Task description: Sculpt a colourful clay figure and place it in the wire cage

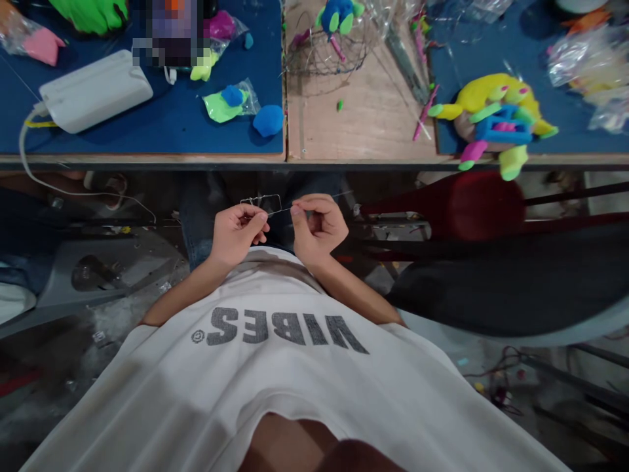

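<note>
Both my hands are held over my lap, just below the table's front edge. My left hand (236, 231) is closed in a pinch on a thin bent wire (268, 202). My right hand (318, 226) pinches the same wire a little to the right. The wire forms a small rectangular loop between the two hands, and a straight end runs off to the right past my right hand. My white printed shirt fills the lower part of the view.
The table (344, 156) has blue mats and a bare wooden strip. On it lie a white box (95, 90) with a cable, a blue clay ball (268, 120), bagged clay pieces (230, 101), a wire frame (327, 49) and a colourful clay figure (496, 118). A red stool (472, 203) stands right.
</note>
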### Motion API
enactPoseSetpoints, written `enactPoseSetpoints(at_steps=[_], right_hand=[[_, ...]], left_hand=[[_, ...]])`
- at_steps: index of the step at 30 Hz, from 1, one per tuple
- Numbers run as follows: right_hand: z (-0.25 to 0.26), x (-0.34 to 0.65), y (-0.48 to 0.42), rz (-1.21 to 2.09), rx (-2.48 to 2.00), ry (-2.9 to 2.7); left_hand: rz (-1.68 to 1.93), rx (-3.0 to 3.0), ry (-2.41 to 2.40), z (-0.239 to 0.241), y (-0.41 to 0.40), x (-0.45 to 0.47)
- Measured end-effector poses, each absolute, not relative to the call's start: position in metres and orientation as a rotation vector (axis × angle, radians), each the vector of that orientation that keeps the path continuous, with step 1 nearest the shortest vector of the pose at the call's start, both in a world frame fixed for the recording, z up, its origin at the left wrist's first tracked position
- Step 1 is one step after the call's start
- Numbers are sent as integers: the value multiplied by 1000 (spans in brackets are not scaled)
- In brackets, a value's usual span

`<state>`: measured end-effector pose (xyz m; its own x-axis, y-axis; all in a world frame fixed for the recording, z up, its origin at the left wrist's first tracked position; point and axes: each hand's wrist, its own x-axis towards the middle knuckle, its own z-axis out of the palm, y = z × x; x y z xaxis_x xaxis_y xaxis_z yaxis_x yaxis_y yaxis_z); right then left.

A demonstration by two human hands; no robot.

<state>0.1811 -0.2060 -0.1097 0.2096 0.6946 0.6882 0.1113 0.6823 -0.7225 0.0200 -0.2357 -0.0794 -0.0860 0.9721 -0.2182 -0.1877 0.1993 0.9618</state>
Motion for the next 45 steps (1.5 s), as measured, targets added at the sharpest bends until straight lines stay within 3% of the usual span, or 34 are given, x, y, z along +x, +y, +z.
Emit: enactPoseSetpoints(at_steps=[13, 17, 23, 26, 30, 37, 45], right_hand=[[-80, 222, -179, -10, -431, -2137], [-65, 218, -165, 306, -425, -2148], [-69, 208, -148, 1188, -509, -1821], [-81, 203, -150, 1325, -606, -1645], [-95, 200, -159, 1118, -658, -1633], [-117, 208, -163, 241, -578, -1871], [-113, 203, -169, 180, -448, -1828]], left_hand=[[857, 1039, 1244, -79, -234, 11], [747, 1096, 1186, -70, -235, 10], [711, 1126, 1085, -59, -236, 10], [774, 1100, 1039, -55, -237, 10], [815, 1033, 1033, -51, -238, 9], [812, 954, 922, -56, -239, 8], [790, 1006, 920, -44, -242, 10]])
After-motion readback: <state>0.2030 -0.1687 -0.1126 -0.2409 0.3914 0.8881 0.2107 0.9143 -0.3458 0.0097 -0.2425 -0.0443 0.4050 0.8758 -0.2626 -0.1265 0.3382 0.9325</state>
